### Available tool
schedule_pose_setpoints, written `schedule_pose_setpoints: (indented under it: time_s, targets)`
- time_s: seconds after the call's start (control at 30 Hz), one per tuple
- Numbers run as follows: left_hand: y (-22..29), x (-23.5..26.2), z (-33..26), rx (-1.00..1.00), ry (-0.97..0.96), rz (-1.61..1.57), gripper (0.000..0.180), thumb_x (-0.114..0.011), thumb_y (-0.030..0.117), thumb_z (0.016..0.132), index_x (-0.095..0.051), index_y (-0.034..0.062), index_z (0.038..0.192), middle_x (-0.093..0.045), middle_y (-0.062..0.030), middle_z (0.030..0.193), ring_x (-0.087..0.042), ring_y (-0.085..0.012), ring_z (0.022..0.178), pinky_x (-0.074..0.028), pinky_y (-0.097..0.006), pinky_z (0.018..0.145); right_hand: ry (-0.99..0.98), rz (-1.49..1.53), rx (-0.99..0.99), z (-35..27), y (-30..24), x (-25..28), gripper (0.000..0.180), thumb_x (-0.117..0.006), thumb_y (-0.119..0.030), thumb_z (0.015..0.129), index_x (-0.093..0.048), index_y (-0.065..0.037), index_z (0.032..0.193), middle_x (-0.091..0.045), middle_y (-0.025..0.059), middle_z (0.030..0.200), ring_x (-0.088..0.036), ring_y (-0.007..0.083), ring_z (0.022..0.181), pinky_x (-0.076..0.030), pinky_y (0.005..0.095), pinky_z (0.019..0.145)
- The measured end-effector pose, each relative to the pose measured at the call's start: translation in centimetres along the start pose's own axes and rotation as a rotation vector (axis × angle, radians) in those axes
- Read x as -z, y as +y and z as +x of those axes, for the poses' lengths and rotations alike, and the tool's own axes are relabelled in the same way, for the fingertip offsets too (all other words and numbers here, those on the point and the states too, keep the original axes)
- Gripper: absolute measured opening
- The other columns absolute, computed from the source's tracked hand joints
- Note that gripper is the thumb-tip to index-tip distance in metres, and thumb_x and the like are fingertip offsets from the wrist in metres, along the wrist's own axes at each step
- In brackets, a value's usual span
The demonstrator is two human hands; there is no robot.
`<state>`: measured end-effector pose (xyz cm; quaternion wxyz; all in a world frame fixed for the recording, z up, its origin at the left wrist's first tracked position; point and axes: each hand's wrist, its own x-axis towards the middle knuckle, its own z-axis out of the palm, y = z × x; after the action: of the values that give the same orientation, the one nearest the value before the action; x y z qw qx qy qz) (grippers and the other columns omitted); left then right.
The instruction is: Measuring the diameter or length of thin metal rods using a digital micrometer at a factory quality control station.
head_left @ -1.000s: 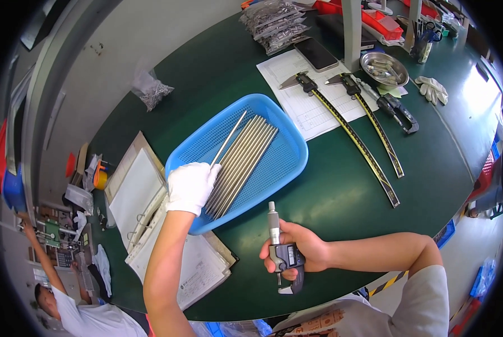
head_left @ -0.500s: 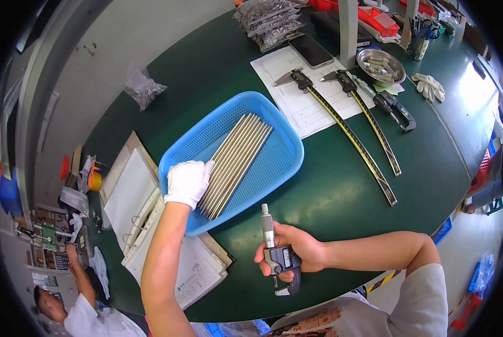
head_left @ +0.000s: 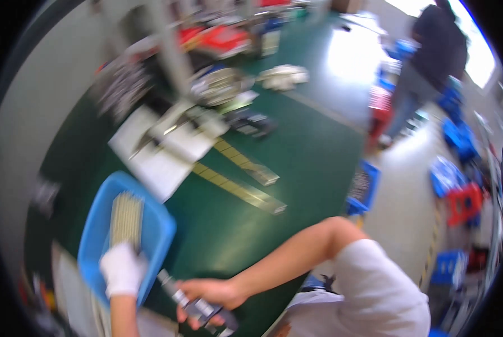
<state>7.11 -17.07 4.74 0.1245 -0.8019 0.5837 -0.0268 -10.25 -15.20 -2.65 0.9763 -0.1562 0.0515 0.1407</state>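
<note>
In a blurred view, the white-gloved left hand (head_left: 123,271) lies over the lower ends of metal rods (head_left: 126,216) in a blue basket (head_left: 168,224), its grip unclear. The bare right hand (head_left: 209,293) grasps a micrometer (head_left: 201,309). Two calipers (head_left: 241,189) lie partly on paper (head_left: 175,175) across the green surface (head_left: 313,174); a person (head_left: 439,50) stands beyond.

Two hands (head_left: 123,271) (head_left: 213,291), one held micrometer (head_left: 202,308), one basket (head_left: 161,233), two calipers (head_left: 237,187) (head_left: 246,162)

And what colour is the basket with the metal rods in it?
The basket is blue; it shows best in the head view, though blurred.
</note>
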Motion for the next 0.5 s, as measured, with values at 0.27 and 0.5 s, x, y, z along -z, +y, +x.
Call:
schedule_pose_setpoints:
  time_s: [0.27, 0.5]
  targets:
    - [3.3, 1.3, 1.2, 0.095, -0.056, 0.130, 0.018, -0.061, 0.016, 0.064, -0.061, 0.0002, 0.071, -0.060, -0.0202, 0.073, -0.059, -0.0349, 0.073, -0.046, -0.039, 0.070, 0.025, 0.053, 0.103, -0.4, 0.2, 0.4, 0.059, -0.021, -0.046, 0.088, -0.057, 0.000, 0.081, -0.060, 0.0115, 0.064, -0.047, 0.0159, 0.038, -0.037, 0.0254, 0.034]
    - [1.5, 0.1, 0.2, 0.043, 0.012, 0.074, 0.015, -0.058, 0.012, 0.065, -0.060, -0.0008, 0.072, -0.059, -0.0218, 0.074, -0.058, -0.0365, 0.074, -0.046, -0.040, 0.071, -0.055, 0.036, 0.098, -0.4, 0.1, 0.2, 0.058, -0.020, -0.044, 0.089, -0.058, 0.000, 0.081, -0.060, 0.0110, 0.064, -0.046, 0.0155, 0.039, -0.038, 0.0251, 0.036]
